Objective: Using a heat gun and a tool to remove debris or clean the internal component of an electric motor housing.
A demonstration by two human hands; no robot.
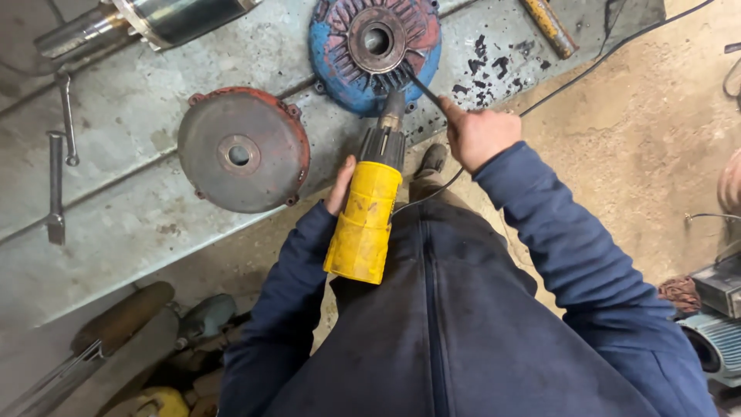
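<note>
Workshop floor: left hand (340, 185) fingers wrap yellow tool (366, 216); right hand (480, 135) pinches rod (426, 91).

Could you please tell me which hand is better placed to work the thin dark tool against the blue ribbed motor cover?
Right hand: it already holds the thin dark tool touching the blue ribbed motor cover. The left hand steadies the yellow power tool.

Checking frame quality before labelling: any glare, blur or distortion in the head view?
Head view: sharp at the yellow power tool and blue motor end cover; soft, even light, faint shadows; glare on the shiny metal cylinder; wide-angle stretch toward edges; bottom-left clutter dim, slightly soft.
</note>
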